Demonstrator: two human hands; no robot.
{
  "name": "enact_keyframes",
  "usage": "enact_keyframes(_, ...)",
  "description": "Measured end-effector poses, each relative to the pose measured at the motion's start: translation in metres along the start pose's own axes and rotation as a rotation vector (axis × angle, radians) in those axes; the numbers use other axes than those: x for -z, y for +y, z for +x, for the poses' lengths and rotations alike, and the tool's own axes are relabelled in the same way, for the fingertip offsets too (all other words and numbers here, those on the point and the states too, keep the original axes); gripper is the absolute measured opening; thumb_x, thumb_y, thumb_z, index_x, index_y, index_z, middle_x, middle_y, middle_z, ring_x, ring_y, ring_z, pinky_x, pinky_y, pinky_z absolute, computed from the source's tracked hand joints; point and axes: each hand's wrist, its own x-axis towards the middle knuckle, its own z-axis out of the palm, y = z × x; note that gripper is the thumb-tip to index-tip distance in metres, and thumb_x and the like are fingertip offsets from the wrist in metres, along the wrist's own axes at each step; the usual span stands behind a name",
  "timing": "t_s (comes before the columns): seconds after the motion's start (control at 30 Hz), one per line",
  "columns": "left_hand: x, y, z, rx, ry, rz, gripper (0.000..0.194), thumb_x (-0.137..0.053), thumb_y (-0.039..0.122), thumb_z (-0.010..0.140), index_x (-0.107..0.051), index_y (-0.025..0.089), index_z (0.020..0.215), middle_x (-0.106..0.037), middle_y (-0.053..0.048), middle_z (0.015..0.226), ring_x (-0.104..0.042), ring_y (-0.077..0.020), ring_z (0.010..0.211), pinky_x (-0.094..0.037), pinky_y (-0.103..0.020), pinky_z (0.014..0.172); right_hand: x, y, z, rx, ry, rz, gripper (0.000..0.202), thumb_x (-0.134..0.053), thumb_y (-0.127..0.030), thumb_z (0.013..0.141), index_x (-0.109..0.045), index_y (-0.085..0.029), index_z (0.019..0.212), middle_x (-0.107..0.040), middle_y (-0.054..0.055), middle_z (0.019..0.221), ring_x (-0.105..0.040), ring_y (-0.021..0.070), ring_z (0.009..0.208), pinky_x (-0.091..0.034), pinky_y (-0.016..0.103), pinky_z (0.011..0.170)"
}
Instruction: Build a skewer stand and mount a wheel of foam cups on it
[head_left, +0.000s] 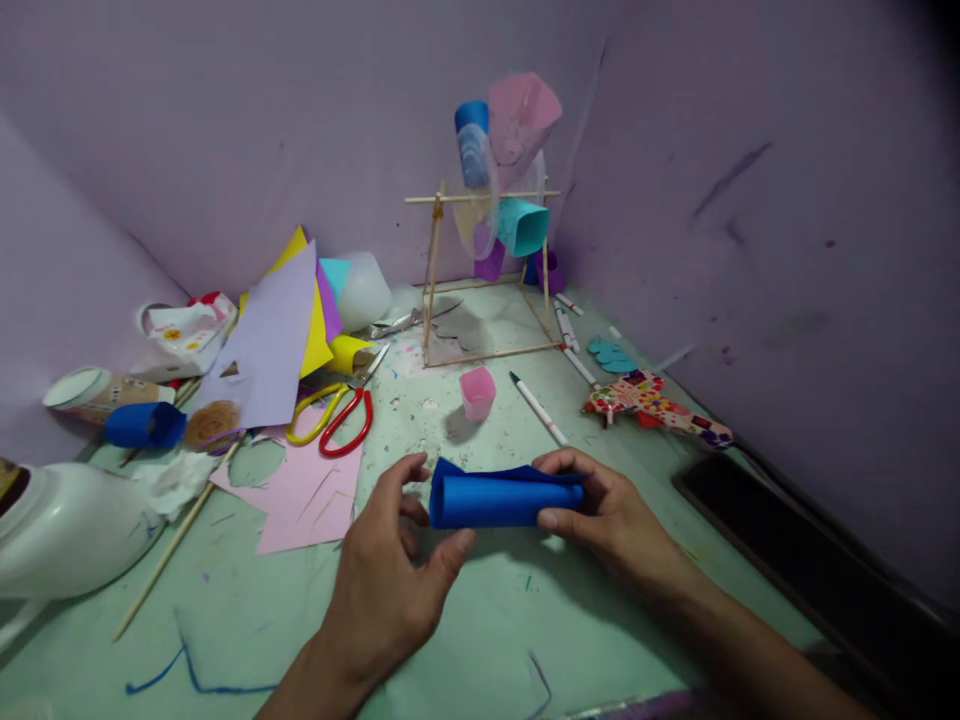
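A sheet of blue paper rolled into a tube (495, 503) lies level above the table, its loose edge lifted along the top. My right hand (592, 500) pinches the tube's right end between thumb and fingers. Around the left end my left hand (409, 545) is curved, thumb and fingers apart, with a gap to the paper. Just beyond the tube stands a small pink paper cup (478, 393). To its right lies a white marker with a dark tip (538, 408).
Behind is a stick frame (491, 355) bearing a wheel with coloured paper cups (523, 228). Scissors (349, 405), coloured paper sheets (262, 350), a pink sheet (322, 510) and a white bottle (82, 530) lie left. A floral glue gun (652, 400) and black tray-like object (780, 540) are right.
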Motion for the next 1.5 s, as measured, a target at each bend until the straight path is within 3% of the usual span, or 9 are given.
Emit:
enact_keyframes(0.2,-0.007,0.004,-0.011,-0.011,-0.212,-0.595,0.066,-0.075,0.036,0.065,-0.049,0.022,0.124,-0.062,-0.011,0.119,-0.059,-0.0289,0.106,-0.047,-0.038,0.089,-0.016,0.007,-0.004,-0.076,-0.219,0.387,0.051,-0.081,-0.038,0.058,-0.046,-0.023,0.093,-0.059,0.001,0.088,-0.058,0.0152,0.075,-0.042,0.026,0.067)
enact_keyframes(0.43,-0.021,-0.001,-0.013,-0.141,-0.181,-0.917,0.043,-0.077,0.033,0.063,-0.069,0.026,0.104,-0.055,-0.008,0.129,-0.042,-0.0338,0.126,-0.034,-0.046,0.105,-0.053,0.002,-0.008,-0.074,-0.351,0.428,0.050,-0.078,-0.043,0.059,-0.048,-0.023,0.094,-0.060,0.007,0.105,-0.059,0.0240,0.097,-0.043,0.037,0.086)
enact_keyframes(0.73,-0.012,0.002,-0.006,0.109,-0.220,-1.364,0.021,-0.077,0.018,0.063,-0.069,0.022,0.082,-0.069,-0.005,0.096,-0.057,-0.0256,0.110,-0.036,-0.045,0.105,-0.064,-0.010,-0.006,0.133,-0.332,0.278,0.052,-0.073,-0.054,0.064,-0.054,-0.023,0.102,-0.057,0.011,0.117,-0.052,0.0280,0.114,-0.040,0.044,0.097)
enact_keyframes(0.83,0.000,-0.001,0.004,0.232,-0.191,-1.590,0.022,-0.076,0.013,0.061,-0.068,0.020,0.080,-0.070,-0.004,0.083,-0.063,-0.0227,0.099,-0.039,-0.047,0.103,-0.058,-0.007,-0.005,0.215,-0.190,0.248,0.042,-0.064,-0.054,0.074,-0.054,-0.024,0.102,-0.060,0.009,0.108,-0.059,0.0238,0.102,-0.049,0.040,0.085)
enact_keyframes(0.93,0.012,-0.006,0.012,0.339,-0.150,-1.726,0.023,-0.073,0.008,0.060,-0.068,0.019,0.080,-0.069,-0.003,0.080,-0.065,-0.0205,0.090,-0.038,-0.054,0.103,-0.056,-0.005,-0.004,0.456,0.123,-0.064,0.014,-0.060,-0.034,0.082,-0.057,-0.021,0.088,-0.061,0.004,0.082,-0.059,0.0162,0.074,-0.050,0.031,0.069)
enact_keyframes(1.0,0.016,-0.007,0.014,0.359,-0.154,-1.772,0.025,-0.072,0.007,0.061,-0.067,0.019,0.082,-0.070,-0.002,0.081,-0.066,-0.0194,0.088,-0.036,-0.056,0.103,-0.058,-0.006,-0.005,0.618,0.225,-0.259,0.003,-0.059,-0.021,0.079,-0.059,-0.020,0.082,-0.061,0.002,0.073,-0.056,0.0132,0.064,-0.048,0.027,0.061)
enact_keyframes(1.1,0.018,-0.009,0.014,0.347,-0.212,-1.777,0.026,-0.070,0.008,0.064,-0.065,0.019,0.087,-0.070,-0.002,0.086,-0.066,-0.0179,0.090,-0.041,-0.046,0.103,-0.065,-0.010,-0.006,0.738,0.216,-0.371,0.011,-0.058,-0.016,0.077,-0.063,-0.019,0.086,-0.064,0.002,0.072,-0.057,0.0121,0.062,-0.046,0.024,0.056)
enact_keyframes(1.23,0.018,-0.015,0.016,0.295,-0.304,-1.706,0.025,-0.067,0.011,0.069,-0.064,0.021,0.092,-0.070,-0.003,0.094,-0.064,-0.0156,0.098,-0.044,-0.031,0.101,-0.073,-0.016,-0.006,0.671,0.235,-0.426,0.013,-0.063,-0.026,0.076,-0.067,-0.018,0.085,-0.066,0.002,0.070,-0.056,0.0107,0.057,-0.045,0.023,0.055)
enact_keyframes(1.5,0.013,-0.016,0.015,0.329,-0.277,-1.643,0.027,-0.070,0.009,0.065,-0.068,0.019,0.090,-0.072,-0.004,0.091,-0.065,-0.0185,0.097,-0.044,-0.035,0.101,-0.072,-0.014,-0.005,0.509,0.191,-0.554,0.003,-0.061,-0.020,0.070,-0.063,-0.019,0.072,-0.064,-0.002,0.062,-0.053,0.0101,0.052,-0.038,0.022,0.053)
